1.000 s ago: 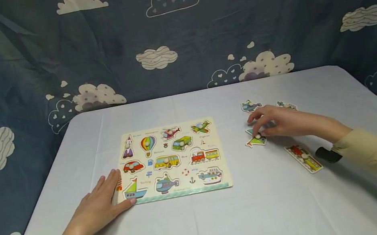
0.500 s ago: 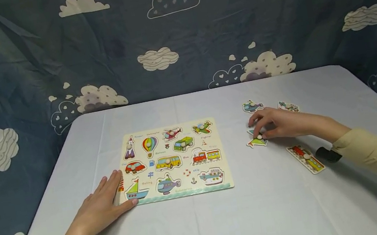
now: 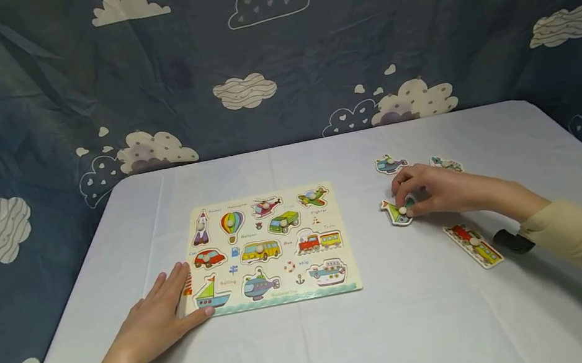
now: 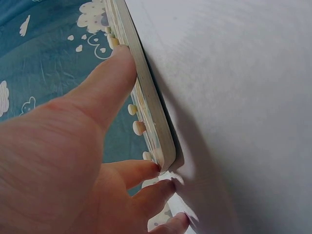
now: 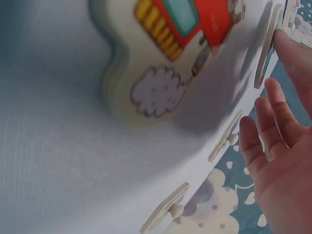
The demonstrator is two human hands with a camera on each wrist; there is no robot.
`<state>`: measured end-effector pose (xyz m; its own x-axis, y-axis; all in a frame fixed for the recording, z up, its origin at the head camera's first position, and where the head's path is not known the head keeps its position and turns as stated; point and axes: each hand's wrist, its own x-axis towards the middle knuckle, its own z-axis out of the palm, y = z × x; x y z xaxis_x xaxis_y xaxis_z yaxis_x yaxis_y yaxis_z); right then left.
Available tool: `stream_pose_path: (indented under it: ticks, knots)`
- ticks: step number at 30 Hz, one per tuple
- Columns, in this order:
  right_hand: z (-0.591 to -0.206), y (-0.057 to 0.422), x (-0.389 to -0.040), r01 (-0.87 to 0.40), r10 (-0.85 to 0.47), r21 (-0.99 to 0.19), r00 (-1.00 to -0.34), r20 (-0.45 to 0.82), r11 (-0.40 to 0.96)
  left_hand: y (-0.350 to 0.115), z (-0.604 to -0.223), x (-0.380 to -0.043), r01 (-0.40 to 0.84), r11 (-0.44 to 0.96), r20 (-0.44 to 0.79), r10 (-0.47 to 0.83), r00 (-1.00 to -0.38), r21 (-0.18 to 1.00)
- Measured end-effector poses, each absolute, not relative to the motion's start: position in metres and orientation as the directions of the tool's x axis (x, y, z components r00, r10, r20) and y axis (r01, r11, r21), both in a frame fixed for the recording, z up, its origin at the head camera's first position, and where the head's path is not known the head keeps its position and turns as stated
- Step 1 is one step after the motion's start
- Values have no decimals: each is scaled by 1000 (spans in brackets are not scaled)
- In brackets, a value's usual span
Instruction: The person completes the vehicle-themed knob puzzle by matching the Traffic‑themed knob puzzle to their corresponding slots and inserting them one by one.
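My left hand point(image 3: 151, 325) lies with straight, spread fingers along the left edge of the wooden knob puzzle board point(image 3: 280, 299). Its thumb sits at the near left corner; in the left wrist view the thumb and a fingertip touch the thick edge of the board point(image 4: 155, 114). My right hand point(image 3: 433, 190) pinches the sailboat puzzle piece point(image 3: 399, 217) by thumb and finger near its knob. The piece is slightly tilted, its far part hidden behind the fingers. In the right wrist view this sailboat piece point(image 5: 267, 48) shows edge-on at the thumb, its other fingers apart.
Beyond the right hand lie a submarine piece point(image 3: 390, 163) and a ship piece point(image 3: 446, 164). A train piece point(image 3: 472, 246) lies nearer, beside the right wrist strap point(image 3: 513, 241). A white cloth point(image 3: 321, 346) covers the table; a dark cloud-print curtain point(image 3: 272, 52) hangs behind.
My right thumb and finger have closed on the sailboat piece. It has turned and moved slightly toward the right hand, its sail tip now pointing up-left. The left hand stays on the board.
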<state>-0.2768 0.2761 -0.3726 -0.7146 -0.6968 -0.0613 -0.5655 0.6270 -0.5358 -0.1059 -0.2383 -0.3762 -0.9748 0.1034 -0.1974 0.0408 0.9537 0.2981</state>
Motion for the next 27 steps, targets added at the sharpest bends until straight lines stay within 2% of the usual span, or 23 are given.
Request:
stream_pose_path:
  ticks: [6, 15, 21, 27]
  knots:
    - [-375, 272, -272, -564, -680, -542, -733, -19, 623, -238, -377, -105, 41, 954, -200, 104, -974, 298]
    - [-369, 250, -263, -602, -689, -556, -721, 71, 573, -238, -375, -105, 39, 955, -196, 101, -975, 296]
    - [-368, 226, -263, -632, -728, -562, -681, 73, 534, -238, -374, -107, 37, 953, -197, 100, -975, 301]
    - [-362, 196, -260, -707, -801, -543, -590, 102, 452, -239, -375, -107, 38, 951, -195, 102, -976, 306]
